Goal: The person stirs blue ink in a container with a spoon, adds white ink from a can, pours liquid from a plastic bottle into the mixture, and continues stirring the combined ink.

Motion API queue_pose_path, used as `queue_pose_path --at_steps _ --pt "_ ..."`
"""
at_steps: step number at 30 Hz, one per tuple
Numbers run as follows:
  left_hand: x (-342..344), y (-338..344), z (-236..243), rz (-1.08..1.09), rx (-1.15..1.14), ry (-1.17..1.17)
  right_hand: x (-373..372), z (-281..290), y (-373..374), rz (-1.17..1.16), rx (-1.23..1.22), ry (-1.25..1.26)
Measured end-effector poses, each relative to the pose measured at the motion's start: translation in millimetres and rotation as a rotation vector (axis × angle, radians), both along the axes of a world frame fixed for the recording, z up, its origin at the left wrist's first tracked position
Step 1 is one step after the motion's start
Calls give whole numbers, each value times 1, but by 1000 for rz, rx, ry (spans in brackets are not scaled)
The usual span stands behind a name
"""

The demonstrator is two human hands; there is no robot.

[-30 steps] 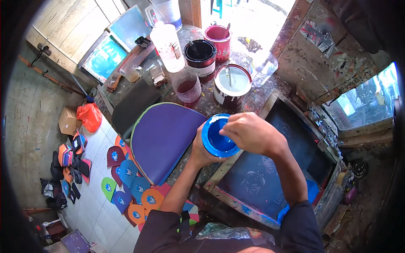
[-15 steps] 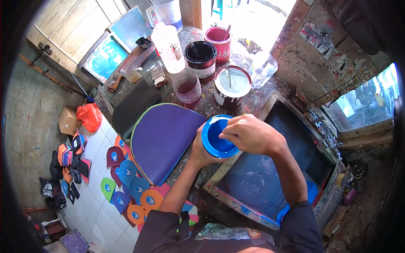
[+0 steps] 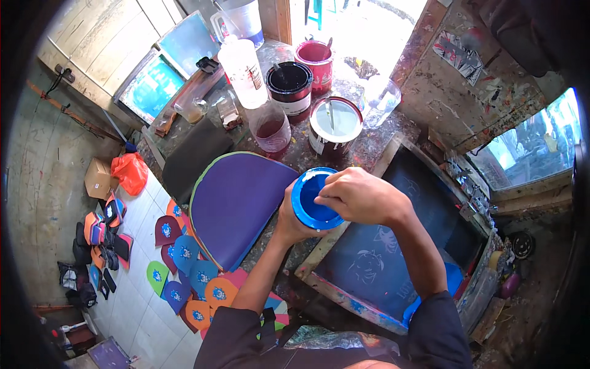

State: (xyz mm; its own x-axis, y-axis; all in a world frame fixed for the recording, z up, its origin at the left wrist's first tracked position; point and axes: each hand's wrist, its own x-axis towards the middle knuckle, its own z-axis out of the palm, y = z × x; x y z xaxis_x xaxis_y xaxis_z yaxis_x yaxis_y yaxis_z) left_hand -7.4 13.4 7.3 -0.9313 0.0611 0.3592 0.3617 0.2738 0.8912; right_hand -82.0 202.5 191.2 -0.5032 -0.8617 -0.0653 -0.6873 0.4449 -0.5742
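1. Centrally, the paint-stained worktop point(image 3: 375, 144) carries all items; a dark framed printing screen point(image 3: 393, 246) lies on its right part, directly under the person's right forearm.
2. A large purple rounded panel point(image 3: 236, 206) lies flat to the left of the hands, its long axis running diagonally from the lower left to the upper right.
3. Beyond the hands stands a group of open paint cans, the nearest being a round can with a white interior point(image 3: 335, 123).
4. The round blue plastic container point(image 3: 312, 200) is held above the worktop edge, between the purple panel and the screen, its open mouth tilted toward the camera.
5. The left hand point(image 3: 289, 218) is wrapped around the container from below and behind, fingers curled closed on its wall.
6. The right hand point(image 3: 359, 195) rests on the container's right rim, fingers bunched narrowly at the opening; whether they pinch anything cannot be determined.
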Motion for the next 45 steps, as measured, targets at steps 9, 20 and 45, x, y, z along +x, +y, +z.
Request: queue_pose_path --at_steps 9,20,45 --pt "-2 2 1 20 -24 19 2 1 -3 -100 -263 -109" --pt "-2 2 0 20 -31 29 2 2 0 -138 -43 64" --pt "-1 2 4 45 -33 50 8 1 -4 -169 -372 -100"
